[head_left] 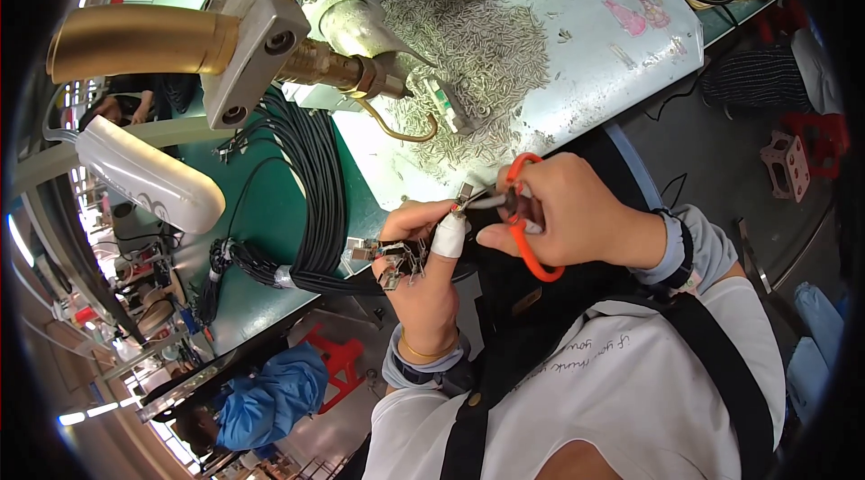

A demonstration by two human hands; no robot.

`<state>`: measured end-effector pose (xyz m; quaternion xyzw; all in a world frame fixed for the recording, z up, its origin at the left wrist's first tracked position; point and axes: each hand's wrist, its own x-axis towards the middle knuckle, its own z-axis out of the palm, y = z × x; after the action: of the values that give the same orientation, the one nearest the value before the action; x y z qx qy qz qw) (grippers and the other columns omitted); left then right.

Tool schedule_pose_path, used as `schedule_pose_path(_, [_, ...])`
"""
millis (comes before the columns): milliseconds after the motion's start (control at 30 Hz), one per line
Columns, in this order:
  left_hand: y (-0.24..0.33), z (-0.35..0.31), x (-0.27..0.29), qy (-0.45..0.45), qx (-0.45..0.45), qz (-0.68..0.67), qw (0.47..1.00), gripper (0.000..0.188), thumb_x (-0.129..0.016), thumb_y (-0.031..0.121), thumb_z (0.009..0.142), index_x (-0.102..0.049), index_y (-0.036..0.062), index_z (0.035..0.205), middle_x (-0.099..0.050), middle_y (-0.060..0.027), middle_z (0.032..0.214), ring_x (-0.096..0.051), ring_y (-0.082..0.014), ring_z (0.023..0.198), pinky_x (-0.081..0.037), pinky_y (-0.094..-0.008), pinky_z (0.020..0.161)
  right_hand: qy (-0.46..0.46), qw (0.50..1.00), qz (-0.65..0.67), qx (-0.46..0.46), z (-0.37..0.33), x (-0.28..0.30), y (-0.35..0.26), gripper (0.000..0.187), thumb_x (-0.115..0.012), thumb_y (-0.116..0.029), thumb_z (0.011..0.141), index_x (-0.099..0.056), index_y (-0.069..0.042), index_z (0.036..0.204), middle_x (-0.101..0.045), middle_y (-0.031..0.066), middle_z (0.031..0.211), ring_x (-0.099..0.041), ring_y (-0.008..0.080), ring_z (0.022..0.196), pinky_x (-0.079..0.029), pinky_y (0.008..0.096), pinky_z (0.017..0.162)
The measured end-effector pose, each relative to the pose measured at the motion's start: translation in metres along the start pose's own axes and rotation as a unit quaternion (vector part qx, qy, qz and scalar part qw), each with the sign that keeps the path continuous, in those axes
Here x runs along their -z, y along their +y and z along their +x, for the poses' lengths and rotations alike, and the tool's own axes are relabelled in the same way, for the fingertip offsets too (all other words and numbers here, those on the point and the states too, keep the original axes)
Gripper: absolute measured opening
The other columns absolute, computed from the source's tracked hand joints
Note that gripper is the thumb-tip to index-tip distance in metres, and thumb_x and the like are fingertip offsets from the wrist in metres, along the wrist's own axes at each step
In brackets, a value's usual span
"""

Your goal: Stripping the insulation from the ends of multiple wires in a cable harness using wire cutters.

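Note:
My right hand (pixel 581 210) is closed round a pair of pliers with orange handles (pixel 537 262). Their jaws point left and meet a small metal connector piece (pixel 465 193) at the fingertips of my left hand (pixel 425 300). That hand pinches the piece between thumb and finger, and white tape (pixel 449 237) wraps one digit. Several more small metal connectors (pixel 394 260) are tucked in the same hand and stick out on its left side. Just where the jaws grip is too small to make out.
Loose metal pins (pixel 487 47) lie heaped on the pale work surface (pixel 595 52). Over them reaches a machine head with a gold-coloured tube (pixel 144 40). Coiled black cables (pixel 315 201) lie on the green bench, near a white lamp (pixel 149 175). A person in blue (pixel 270 394) sits at lower left.

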<state>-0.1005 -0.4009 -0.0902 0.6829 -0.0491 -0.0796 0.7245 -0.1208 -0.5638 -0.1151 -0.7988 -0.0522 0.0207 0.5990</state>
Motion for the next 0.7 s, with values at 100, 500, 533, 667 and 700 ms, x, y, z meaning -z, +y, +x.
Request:
schedule_pose_path(100, [-0.003,0.001,0.001,-0.005,-0.045,0.061,0.997,0.013,-0.059,0.000,0.076,-0.053,-0.0011,0.087,-0.050,-0.0031,0.078,-0.045,-0.0069,0.065,-0.034,-0.0187,0.057,-0.005,0.993,-0.114,0.012,-0.003,0.000,-0.002,0.037,-0.069,-0.035,0.069,-0.051,-0.004,0.065,-0.050,0.0053,0.049,-0.052,0.0210,0.042,-0.040,0.0297,0.041])
schedule_pose_path(500, [0.001,0.018,0.008,-0.048,0.097,-0.010,0.994,0.012,-0.058,0.002,0.077,-0.054,0.0001,0.088,-0.052,-0.0025,0.076,-0.043,-0.0059,0.062,-0.033,-0.0189,0.054,-0.017,1.000,-0.007,-0.009,-0.007,-0.012,0.013,0.031,-0.062,-0.021,0.078,-0.046,-0.001,0.061,-0.049,0.0100,0.048,-0.051,0.0192,0.040,-0.041,0.0303,0.045])
schedule_pose_path(533, [0.000,0.023,0.011,-0.066,0.161,-0.062,0.983,0.011,-0.058,0.002,0.078,-0.055,-0.0001,0.088,-0.053,-0.0027,0.077,-0.043,-0.0055,0.062,-0.033,-0.0185,0.056,-0.044,0.996,0.066,-0.034,-0.007,-0.010,0.013,0.028,-0.059,-0.018,0.080,-0.045,-0.001,0.063,-0.048,0.0093,0.047,-0.051,0.0167,0.041,-0.041,0.0294,0.045])
schedule_pose_path(667, [-0.001,0.054,0.014,-0.125,0.207,-0.167,0.956,0.011,-0.056,0.004,0.079,-0.054,0.0012,0.090,-0.050,-0.0003,0.074,-0.037,-0.0044,0.055,-0.028,-0.0186,0.051,-0.070,0.949,0.269,-0.151,-0.004,0.002,0.007,0.021,-0.053,-0.014,0.084,-0.044,-0.001,0.071,-0.048,0.0059,0.049,-0.050,0.0105,0.043,-0.041,0.0260,0.044])
schedule_pose_path(700, [-0.001,0.061,0.013,-0.125,0.208,-0.166,0.956,0.011,-0.056,0.004,0.079,-0.054,0.0012,0.090,-0.050,-0.0003,0.074,-0.037,-0.0044,0.055,-0.028,-0.0186,0.051,-0.069,0.920,0.332,-0.195,-0.002,0.006,0.004,0.018,-0.052,-0.014,0.085,-0.044,-0.001,0.074,-0.047,0.0044,0.049,-0.049,0.0087,0.044,-0.040,0.0248,0.044])
